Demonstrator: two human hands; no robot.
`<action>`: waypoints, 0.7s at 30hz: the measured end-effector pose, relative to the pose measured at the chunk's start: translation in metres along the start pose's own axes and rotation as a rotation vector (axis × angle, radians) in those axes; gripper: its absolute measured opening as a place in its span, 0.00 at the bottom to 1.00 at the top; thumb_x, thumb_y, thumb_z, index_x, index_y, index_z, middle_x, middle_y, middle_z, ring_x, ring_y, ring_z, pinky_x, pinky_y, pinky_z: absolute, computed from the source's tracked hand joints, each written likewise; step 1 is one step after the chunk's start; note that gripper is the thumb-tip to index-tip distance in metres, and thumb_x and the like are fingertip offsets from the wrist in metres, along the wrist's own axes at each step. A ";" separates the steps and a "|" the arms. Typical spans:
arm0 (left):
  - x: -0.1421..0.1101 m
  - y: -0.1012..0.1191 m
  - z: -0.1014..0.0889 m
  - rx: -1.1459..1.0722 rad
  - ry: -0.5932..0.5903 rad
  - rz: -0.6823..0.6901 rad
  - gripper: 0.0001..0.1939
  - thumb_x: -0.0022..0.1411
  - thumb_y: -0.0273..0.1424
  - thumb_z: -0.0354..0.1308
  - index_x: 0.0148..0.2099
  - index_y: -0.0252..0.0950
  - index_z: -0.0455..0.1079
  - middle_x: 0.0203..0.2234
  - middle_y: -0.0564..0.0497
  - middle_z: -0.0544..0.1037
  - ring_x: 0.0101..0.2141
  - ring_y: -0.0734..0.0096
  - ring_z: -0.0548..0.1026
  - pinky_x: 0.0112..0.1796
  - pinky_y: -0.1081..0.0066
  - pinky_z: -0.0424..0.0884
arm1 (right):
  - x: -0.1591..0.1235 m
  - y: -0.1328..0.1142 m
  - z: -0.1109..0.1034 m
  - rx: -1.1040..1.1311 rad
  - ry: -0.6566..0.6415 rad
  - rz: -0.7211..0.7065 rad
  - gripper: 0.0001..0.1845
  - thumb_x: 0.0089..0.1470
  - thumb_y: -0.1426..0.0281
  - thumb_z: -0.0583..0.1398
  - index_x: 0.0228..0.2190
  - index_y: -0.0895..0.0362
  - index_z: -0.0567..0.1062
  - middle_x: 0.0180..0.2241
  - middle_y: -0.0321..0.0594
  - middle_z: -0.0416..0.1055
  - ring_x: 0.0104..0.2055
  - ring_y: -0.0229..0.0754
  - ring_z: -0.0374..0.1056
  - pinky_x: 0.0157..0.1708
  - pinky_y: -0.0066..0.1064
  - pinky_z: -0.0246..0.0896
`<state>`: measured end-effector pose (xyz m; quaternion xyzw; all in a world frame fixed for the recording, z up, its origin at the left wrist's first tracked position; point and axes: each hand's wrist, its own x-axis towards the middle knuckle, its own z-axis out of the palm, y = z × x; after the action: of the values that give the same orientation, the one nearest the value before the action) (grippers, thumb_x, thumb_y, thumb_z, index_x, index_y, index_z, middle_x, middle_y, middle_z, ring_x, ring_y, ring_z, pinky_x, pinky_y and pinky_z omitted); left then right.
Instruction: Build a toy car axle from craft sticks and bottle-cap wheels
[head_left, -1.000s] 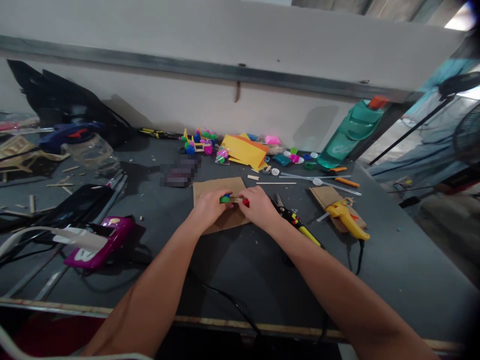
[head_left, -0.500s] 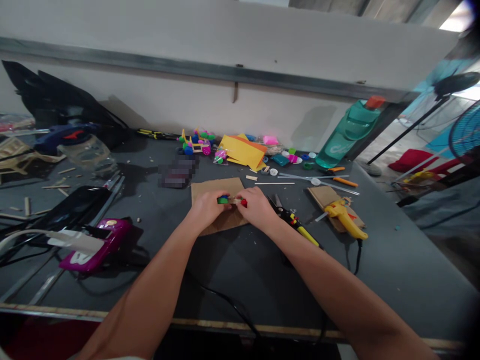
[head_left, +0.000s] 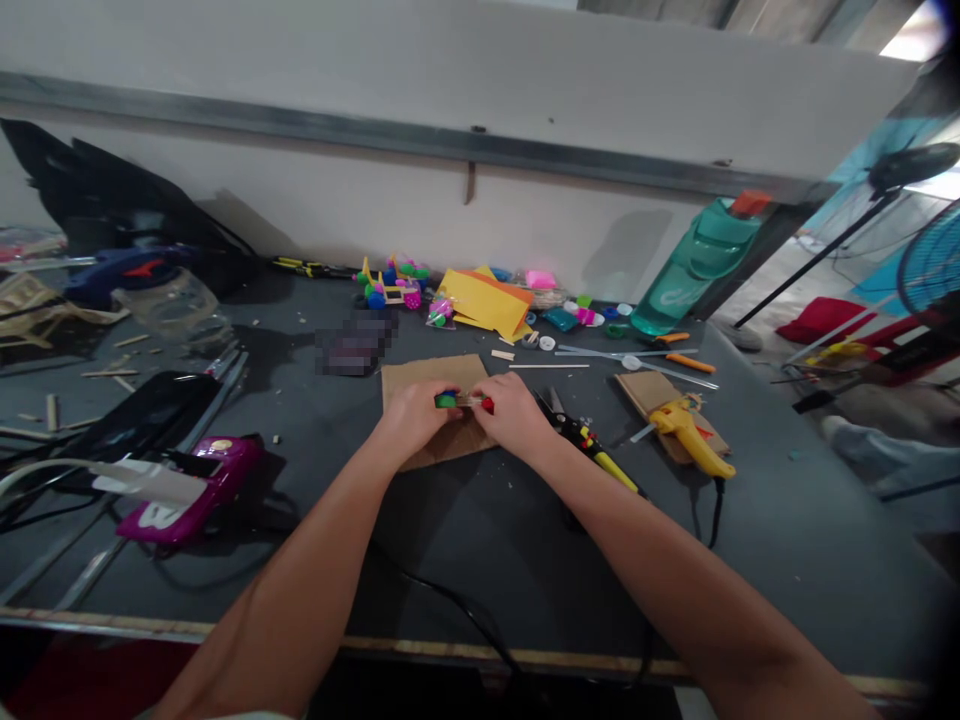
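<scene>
Both hands meet over a piece of brown cardboard (head_left: 439, 445) lying on the dark table. Between them is a small craft piece (head_left: 448, 400) with green, blue and red parts and a pale stick-like middle. My left hand (head_left: 415, 415) pinches its green and blue end. The red end is pinched by my right hand (head_left: 514, 410). Most of the piece is covered by fingers, so its exact kind does not show. Pliers with yellow and black handles (head_left: 611, 468) lie just right of my right hand, partly under the forearm.
A yellow glue gun (head_left: 694, 440) rests on cardboard at the right. Behind are a teal bottle (head_left: 694, 270), yellow paper (head_left: 484, 300) and colourful small models (head_left: 390, 285). At the left lies a purple power strip (head_left: 191, 495) with a white plug. A black cable (head_left: 442, 590) crosses the front edge.
My hands stay in nearly the same place, still on the small piece. At the far right, beyond the table, a blue-grey trouser leg or cloth has come into sight.
</scene>
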<state>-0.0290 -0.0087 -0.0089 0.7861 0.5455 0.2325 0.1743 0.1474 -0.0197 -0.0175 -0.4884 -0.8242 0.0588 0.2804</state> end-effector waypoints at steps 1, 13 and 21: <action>0.000 0.000 0.000 -0.002 0.001 -0.001 0.16 0.52 0.35 0.63 0.44 0.41 0.74 0.41 0.48 0.79 0.42 0.58 0.75 0.40 0.65 0.69 | 0.000 0.000 0.000 0.000 -0.002 -0.002 0.05 0.51 0.76 0.58 0.31 0.57 0.74 0.32 0.42 0.72 0.38 0.45 0.61 0.42 0.34 0.56; -0.001 -0.001 0.002 0.016 0.016 0.036 0.17 0.53 0.32 0.62 0.47 0.39 0.73 0.42 0.47 0.78 0.42 0.59 0.75 0.42 0.64 0.69 | 0.001 -0.001 -0.003 0.013 -0.028 0.011 0.05 0.51 0.75 0.58 0.31 0.57 0.74 0.32 0.42 0.72 0.39 0.45 0.62 0.41 0.34 0.56; -0.004 0.001 0.004 0.044 0.010 0.114 0.09 0.59 0.33 0.56 0.41 0.42 0.75 0.36 0.50 0.78 0.37 0.64 0.75 0.37 0.68 0.68 | 0.001 -0.002 -0.005 0.016 -0.043 0.011 0.05 0.50 0.76 0.58 0.31 0.57 0.74 0.32 0.42 0.72 0.38 0.45 0.62 0.41 0.33 0.56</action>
<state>-0.0266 -0.0127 -0.0123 0.8184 0.5055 0.2340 0.1409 0.1479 -0.0206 -0.0118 -0.4895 -0.8267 0.0774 0.2663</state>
